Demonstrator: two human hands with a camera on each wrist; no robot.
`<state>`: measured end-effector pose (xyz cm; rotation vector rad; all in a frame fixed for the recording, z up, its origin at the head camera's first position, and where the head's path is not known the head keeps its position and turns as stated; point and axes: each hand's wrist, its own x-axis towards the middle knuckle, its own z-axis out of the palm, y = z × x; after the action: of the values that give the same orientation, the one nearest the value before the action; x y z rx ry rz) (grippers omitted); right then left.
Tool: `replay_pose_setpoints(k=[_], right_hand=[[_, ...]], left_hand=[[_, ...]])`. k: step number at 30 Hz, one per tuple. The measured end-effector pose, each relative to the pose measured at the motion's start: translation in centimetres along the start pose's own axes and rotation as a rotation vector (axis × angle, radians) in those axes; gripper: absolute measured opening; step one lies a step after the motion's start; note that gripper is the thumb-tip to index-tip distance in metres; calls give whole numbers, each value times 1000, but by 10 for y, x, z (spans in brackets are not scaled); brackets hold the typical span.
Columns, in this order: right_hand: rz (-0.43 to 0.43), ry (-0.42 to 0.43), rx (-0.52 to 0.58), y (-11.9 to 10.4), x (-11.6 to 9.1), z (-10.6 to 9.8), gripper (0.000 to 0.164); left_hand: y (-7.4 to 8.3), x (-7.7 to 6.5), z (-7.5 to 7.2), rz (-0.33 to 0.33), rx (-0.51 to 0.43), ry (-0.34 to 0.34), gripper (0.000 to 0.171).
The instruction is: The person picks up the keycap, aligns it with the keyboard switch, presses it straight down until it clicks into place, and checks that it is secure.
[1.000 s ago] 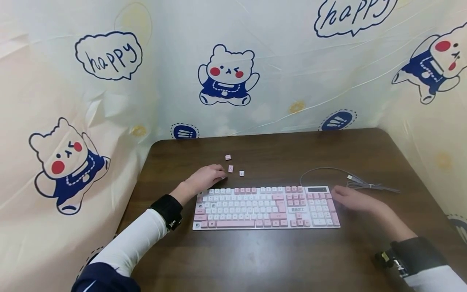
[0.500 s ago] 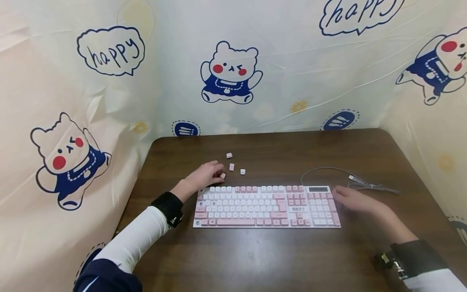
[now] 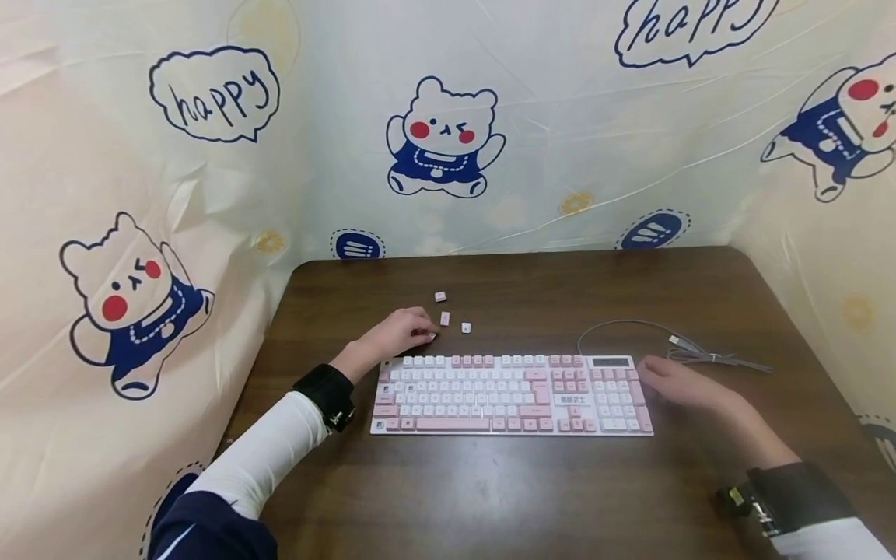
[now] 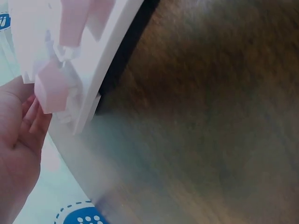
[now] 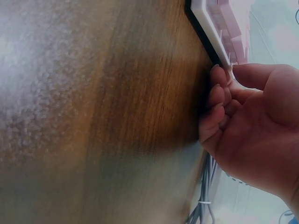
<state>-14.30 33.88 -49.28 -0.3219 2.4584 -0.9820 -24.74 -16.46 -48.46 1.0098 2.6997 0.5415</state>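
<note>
A pink and white keyboard (image 3: 504, 397) lies on the brown table. Beyond its top left corner my left hand (image 3: 395, 333) pinches a small keycap (image 3: 432, 336), mostly covered by the fingers. In the left wrist view the keyboard's corner hides the fingertips of the left hand (image 4: 21, 144). Close to that hand lie a white keycap (image 3: 466, 328), a pink keycap (image 3: 445, 318) and another pink keycap (image 3: 440, 296). At the keyboard's top right corner my right hand (image 3: 689, 385) grips the edge, thumb on one side and curled fingers on the other.
Behind the keyboard runs a grey USB cable (image 3: 623, 321), bundled (image 3: 710, 358) to the right near my right hand. A printed cloth (image 3: 546, 140) hangs round the back and sides of the table (image 3: 504, 498).
My left hand has drawn a keycap up between its fingertips; it showed half a second ago and is now more covered. The right hand stays at the keyboard's edge. The head view has shifted slightly.
</note>
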Motion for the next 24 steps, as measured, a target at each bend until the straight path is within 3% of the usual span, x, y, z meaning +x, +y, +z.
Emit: replay_pose_setpoints(k=[5, 9, 16, 19, 24], right_hand=[[-45, 26, -31, 5, -1, 4, 25], [-60, 54, -68, 11, -4, 3, 24], [-70, 27, -48, 9, -1, 2, 26], [-72, 15, -43, 6, 0, 3, 26], [-65, -1, -36, 4, 0, 3, 26]], left_hand=[[-3, -7, 1, -19, 37, 35, 20], [-5, -16, -3, -37, 15, 77, 20], [-11, -55, -13, -176, -122, 179, 22], [-14, -72, -14, -198, -168, 218, 25], [-16, -88, -15, -202, -252, 232, 28]])
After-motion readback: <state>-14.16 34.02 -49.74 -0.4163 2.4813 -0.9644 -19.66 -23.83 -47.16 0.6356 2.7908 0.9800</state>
